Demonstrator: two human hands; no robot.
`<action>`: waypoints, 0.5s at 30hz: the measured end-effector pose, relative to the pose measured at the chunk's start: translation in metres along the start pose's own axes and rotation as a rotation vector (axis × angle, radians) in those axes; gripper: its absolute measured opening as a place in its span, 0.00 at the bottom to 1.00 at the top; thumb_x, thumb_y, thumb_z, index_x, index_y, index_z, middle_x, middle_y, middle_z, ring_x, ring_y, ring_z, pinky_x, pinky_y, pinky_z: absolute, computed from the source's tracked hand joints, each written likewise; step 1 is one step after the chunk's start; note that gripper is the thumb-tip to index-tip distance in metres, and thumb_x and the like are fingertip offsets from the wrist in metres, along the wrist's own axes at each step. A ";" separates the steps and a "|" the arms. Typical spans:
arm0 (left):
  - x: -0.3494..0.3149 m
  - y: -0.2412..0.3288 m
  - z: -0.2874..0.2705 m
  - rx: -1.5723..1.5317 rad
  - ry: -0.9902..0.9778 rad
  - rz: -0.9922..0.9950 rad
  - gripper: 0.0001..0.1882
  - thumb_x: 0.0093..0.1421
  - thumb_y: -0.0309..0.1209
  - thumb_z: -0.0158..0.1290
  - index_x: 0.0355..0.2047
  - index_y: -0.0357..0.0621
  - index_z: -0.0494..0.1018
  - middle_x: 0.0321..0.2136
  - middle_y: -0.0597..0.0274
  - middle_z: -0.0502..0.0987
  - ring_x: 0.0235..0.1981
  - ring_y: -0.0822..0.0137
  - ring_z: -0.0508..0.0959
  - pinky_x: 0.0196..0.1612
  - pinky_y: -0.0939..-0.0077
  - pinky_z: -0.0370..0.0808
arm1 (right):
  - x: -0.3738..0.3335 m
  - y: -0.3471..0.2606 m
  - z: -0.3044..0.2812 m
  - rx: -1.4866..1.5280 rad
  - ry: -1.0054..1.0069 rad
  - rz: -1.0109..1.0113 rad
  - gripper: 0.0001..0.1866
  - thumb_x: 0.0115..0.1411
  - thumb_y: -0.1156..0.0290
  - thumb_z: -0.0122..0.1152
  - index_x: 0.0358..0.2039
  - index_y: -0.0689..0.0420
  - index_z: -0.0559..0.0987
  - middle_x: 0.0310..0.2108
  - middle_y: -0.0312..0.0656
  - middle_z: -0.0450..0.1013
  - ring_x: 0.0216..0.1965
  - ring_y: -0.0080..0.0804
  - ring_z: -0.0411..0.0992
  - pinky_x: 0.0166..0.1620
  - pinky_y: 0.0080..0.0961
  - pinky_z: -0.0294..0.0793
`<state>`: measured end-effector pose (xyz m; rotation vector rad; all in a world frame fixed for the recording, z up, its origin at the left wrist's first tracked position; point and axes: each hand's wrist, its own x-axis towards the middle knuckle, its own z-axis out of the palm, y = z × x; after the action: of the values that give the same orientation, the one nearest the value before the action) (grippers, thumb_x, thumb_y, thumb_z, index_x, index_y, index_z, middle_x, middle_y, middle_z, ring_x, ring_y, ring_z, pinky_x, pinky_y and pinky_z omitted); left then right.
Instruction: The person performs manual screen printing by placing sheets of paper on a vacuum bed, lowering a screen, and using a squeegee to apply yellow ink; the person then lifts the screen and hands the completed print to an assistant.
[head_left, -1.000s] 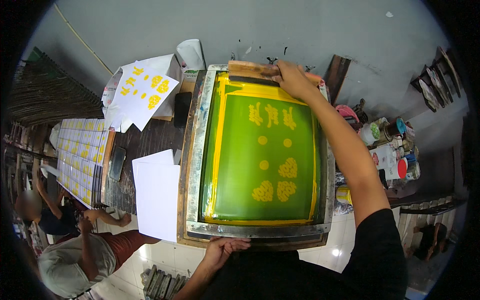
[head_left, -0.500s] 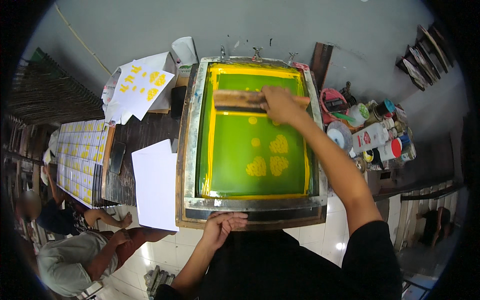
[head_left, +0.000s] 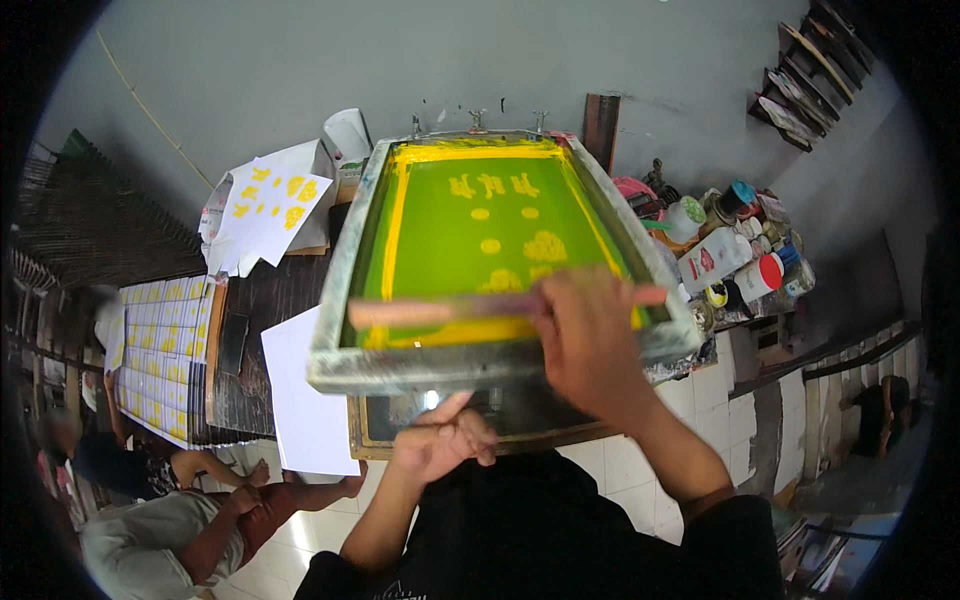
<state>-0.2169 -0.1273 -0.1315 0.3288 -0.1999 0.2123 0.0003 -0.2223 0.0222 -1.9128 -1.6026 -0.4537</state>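
Note:
My right hand (head_left: 598, 335) is closed round a long wooden squeegee (head_left: 430, 312), which lies crosswise over the near end of a screen-printing frame (head_left: 430, 372). Motion blurs the squeegee. The frame's near end is tilted up off the dark printing base (head_left: 358, 430). Its green mesh (head_left: 430, 240) carries yellow flower shapes, dots and letter-like marks, with yellow ink along the edges. Below the raised front bar is my left hand (head_left: 440, 445), palm up, fingers loosely bent and apart, with nothing visible in it.
Blank white sheets (head_left: 305, 400) lie left of the base, beside a dark phone (head_left: 233, 343). Printed sheets (head_left: 265, 210) rest behind them. Ink jars and bottles (head_left: 712, 258) crowd the right side. A rack of prints (head_left: 160, 350) and seated people (head_left: 165, 545) are at left.
The squeegee has come toward me from the far part of the mesh to its near end. The frame's near end has risen off the base. My left hand's fingers have shifted.

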 end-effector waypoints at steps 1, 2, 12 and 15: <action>0.018 0.011 0.011 0.038 -0.050 -0.005 0.28 0.70 0.30 0.43 0.70 0.45 0.61 0.47 0.41 0.79 0.42 0.51 0.80 0.51 0.55 0.75 | 0.022 0.005 -0.010 -0.009 0.082 -0.028 0.10 0.58 0.73 0.58 0.39 0.59 0.72 0.34 0.47 0.68 0.40 0.49 0.67 0.44 0.45 0.62; 0.035 0.022 0.015 0.079 -0.098 -0.007 0.28 0.71 0.30 0.43 0.70 0.46 0.62 0.46 0.40 0.79 0.43 0.51 0.79 0.51 0.55 0.75 | 0.044 0.009 -0.018 -0.038 0.154 -0.068 0.10 0.58 0.73 0.59 0.40 0.60 0.72 0.35 0.47 0.69 0.40 0.49 0.68 0.45 0.44 0.62; 0.061 0.088 -0.070 2.457 1.001 -0.280 0.62 0.56 0.63 0.59 0.75 0.40 0.38 0.75 0.35 0.34 0.76 0.37 0.33 0.72 0.35 0.30 | 0.217 0.037 -0.089 -0.161 0.103 0.150 0.15 0.66 0.71 0.53 0.47 0.69 0.74 0.41 0.59 0.77 0.45 0.50 0.76 0.53 0.43 0.73; 0.015 0.113 -0.071 2.194 1.127 -0.380 0.59 0.54 0.57 0.64 0.73 0.37 0.47 0.69 0.33 0.51 0.73 0.41 0.45 0.71 0.38 0.38 | 0.234 0.034 -0.094 -0.167 0.105 0.214 0.15 0.65 0.70 0.55 0.47 0.67 0.74 0.44 0.57 0.77 0.48 0.49 0.75 0.55 0.42 0.72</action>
<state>-0.2177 0.0039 -0.1605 2.2949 1.3686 0.1233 0.0937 -0.1063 0.2282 -2.1198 -1.3112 -0.6011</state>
